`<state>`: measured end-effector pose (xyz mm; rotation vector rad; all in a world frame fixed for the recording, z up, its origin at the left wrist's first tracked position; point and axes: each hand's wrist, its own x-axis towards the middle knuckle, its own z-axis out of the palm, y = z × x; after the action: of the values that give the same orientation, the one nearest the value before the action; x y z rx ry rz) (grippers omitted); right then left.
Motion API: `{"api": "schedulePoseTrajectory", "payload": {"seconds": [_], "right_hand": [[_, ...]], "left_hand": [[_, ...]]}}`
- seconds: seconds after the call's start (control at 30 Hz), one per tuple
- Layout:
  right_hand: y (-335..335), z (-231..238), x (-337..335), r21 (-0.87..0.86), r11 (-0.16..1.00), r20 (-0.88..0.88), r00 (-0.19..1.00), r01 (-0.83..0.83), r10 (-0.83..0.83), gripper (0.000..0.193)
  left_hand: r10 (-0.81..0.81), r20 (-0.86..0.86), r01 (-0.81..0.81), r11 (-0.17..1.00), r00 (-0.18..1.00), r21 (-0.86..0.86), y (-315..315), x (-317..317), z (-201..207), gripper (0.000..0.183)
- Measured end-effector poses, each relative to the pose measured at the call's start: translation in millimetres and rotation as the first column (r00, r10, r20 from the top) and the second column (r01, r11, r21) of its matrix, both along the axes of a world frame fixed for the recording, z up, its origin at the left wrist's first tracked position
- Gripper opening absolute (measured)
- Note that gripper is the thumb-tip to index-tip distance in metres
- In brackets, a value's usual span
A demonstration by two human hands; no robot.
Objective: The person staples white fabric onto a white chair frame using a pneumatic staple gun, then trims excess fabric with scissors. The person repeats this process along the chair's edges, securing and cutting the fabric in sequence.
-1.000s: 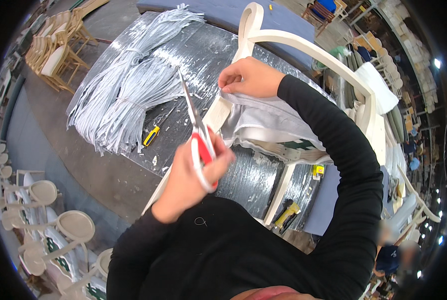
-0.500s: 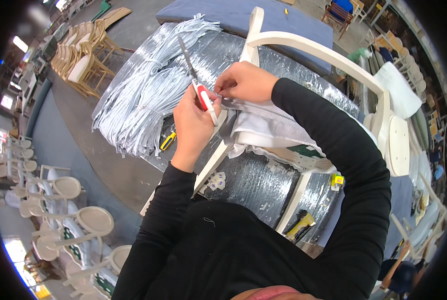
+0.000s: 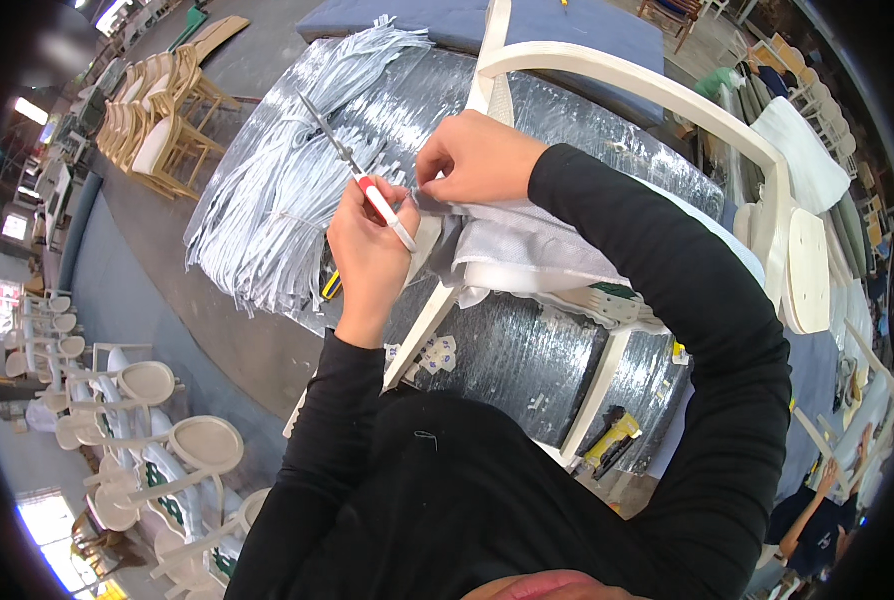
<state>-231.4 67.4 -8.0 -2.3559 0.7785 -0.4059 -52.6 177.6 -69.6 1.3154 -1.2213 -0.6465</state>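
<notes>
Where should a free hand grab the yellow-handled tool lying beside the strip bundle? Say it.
By the yellow handle, coming from the person's left, below the left hand. Only that handle end shows; the rest is hidden behind the hand and the grey strips.

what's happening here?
A person is working on a white chair frame lying over a foil-wrapped table. The left hand holds red-handled scissors, blades pointing up and away. The right hand pinches the edge of white fabric on the chair's seat. A bundle of pale strips lies on the table to the left.
</notes>
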Motion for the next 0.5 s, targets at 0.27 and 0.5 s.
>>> {"api": "schedulePoseTrajectory", "payload": {"seconds": [0.27, 0.5], "right_hand": [[10.9, 5.1, 1.1, -0.118, 0.992, -0.035, 0.998, -0.054, 0.05, 0.029], [8.9, 6.3, 5.1, 0.002, 1.0, -0.038, 0.999, 0.025, -0.025, 0.019]], "left_hand": [[-0.055, -0.295, 0.083, 0.993, 0.954, 0.084, 2.9, 4.9, 3.1, 0.023], [-0.011, -0.167, 0.026, 0.995, 0.986, 0.091, 1.1, 2.5, -1.7, 0.019]]}}
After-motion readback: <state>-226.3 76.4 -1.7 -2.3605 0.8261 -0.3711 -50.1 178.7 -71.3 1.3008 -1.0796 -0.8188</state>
